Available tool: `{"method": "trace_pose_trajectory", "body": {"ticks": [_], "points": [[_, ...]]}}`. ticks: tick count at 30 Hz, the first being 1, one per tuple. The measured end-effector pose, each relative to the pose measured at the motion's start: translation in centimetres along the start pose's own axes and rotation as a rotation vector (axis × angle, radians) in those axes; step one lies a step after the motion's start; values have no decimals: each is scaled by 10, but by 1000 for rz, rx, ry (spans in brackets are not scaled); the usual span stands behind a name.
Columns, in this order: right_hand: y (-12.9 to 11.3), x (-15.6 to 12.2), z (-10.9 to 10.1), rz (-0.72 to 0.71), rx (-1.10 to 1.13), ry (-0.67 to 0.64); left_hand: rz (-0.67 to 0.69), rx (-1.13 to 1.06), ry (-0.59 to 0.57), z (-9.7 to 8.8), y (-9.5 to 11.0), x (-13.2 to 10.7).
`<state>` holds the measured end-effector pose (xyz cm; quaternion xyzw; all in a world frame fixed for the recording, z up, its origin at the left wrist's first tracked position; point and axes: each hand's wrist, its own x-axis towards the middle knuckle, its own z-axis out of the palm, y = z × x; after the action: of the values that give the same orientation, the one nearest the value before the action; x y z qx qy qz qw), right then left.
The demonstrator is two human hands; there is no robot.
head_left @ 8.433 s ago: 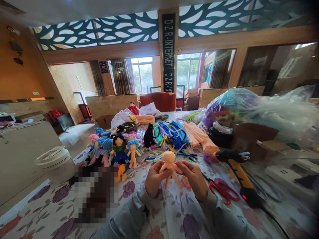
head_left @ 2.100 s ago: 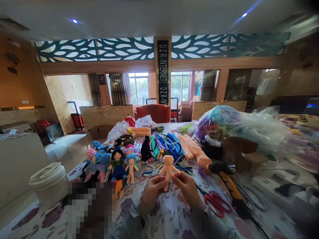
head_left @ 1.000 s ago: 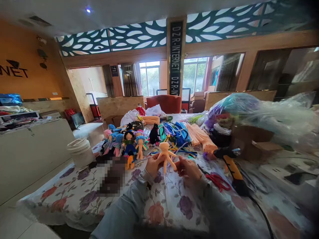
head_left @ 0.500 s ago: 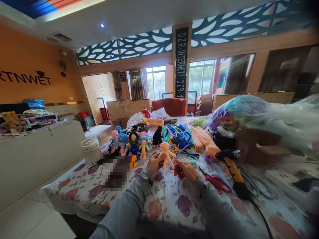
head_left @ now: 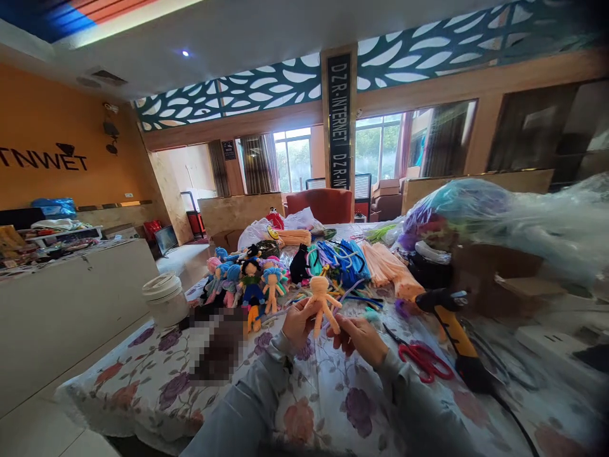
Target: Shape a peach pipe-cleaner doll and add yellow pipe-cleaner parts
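Observation:
A peach-coloured pipe-cleaner doll (head_left: 320, 289) with a round bare head and thin arms and legs is held upright above the table. My left hand (head_left: 299, 324) pinches it at its left side. My right hand (head_left: 359, 337) is closed, with thumb and fingertips at the foot of the doll's right-hand leg; the fingers' far side is hidden. Behind the doll lie loose coloured pipe cleaners (head_left: 375, 297). To the right of my right hand rest red-handled scissors (head_left: 423, 360) and a yellow-and-black glue gun (head_left: 454, 333).
Several finished dolls (head_left: 250, 279) stand in a group at the left, near a white-lidded jar (head_left: 165, 298). Bundles of blue (head_left: 352, 263) and peach pipe cleaners (head_left: 387, 266) lie farther back. Plastic bags (head_left: 476, 203) and a cardboard box (head_left: 495, 273) crowd the right side. A flowered cloth (head_left: 166, 387) covers the table.
The doll and both hands appear slightly lower and nearer. My right hand has come closer to the doll, its fingertips now at the leg. The whole view has shifted a little.

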<state>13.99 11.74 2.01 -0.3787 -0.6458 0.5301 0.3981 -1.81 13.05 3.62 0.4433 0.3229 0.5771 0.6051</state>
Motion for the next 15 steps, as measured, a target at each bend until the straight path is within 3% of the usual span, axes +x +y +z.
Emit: {"method": "trace_pose_trajectory", "body": {"ticks": [15], "points": [[5,-6,-9,-189,-264,80,-69,-96,-154,3,7,-4]]}}
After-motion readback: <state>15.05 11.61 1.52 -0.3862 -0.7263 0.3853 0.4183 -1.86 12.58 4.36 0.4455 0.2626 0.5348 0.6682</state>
